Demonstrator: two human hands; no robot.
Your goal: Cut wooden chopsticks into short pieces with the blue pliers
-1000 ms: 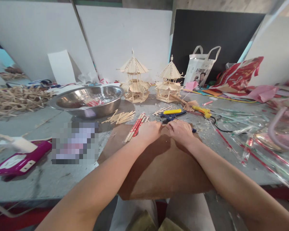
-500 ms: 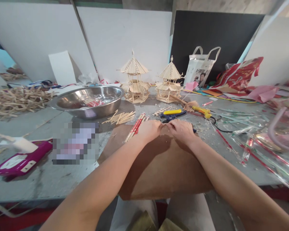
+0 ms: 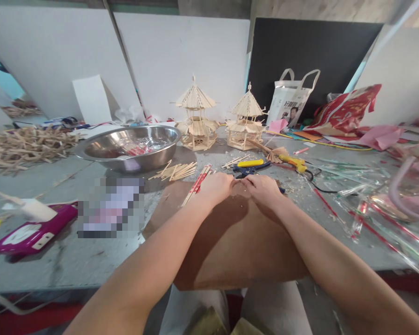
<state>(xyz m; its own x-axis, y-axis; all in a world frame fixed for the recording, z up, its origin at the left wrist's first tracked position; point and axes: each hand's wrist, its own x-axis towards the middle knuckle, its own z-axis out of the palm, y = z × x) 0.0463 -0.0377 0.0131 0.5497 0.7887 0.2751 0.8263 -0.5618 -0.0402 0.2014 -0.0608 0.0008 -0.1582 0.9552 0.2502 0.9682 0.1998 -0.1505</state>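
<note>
Over the far part of a brown board [image 3: 230, 251], my left hand [image 3: 218, 188] and my right hand [image 3: 264, 188] meet almost fingertip to fingertip. Both are closed in a pinch. Something small and thin seems to lie between them, too hidden by the fingers to name. Wooden chopsticks with a red paper wrapper [image 3: 197, 184] lie just left of my left hand, partly behind it. Beyond the hands are a dark blue hand tool [image 3: 256, 169], partly covered, and a yellow-handled tool [image 3: 250, 163]. A bunch of short wooden sticks [image 3: 176, 171] rests farther left.
Two pagoda models made of sticks [image 3: 196, 126] stand at the back. To the left are a steel basin [image 3: 136, 160], a blurred-out phone-like object [image 3: 111, 209] and a purple power strip [image 3: 38, 232]. A yellow glue gun [image 3: 293, 162] and clear plastic wrappers [image 3: 352, 170] lie right.
The view has shifted very slightly. Both hands stay pinched together at the same place, with only a small shift of the fingers.
</note>
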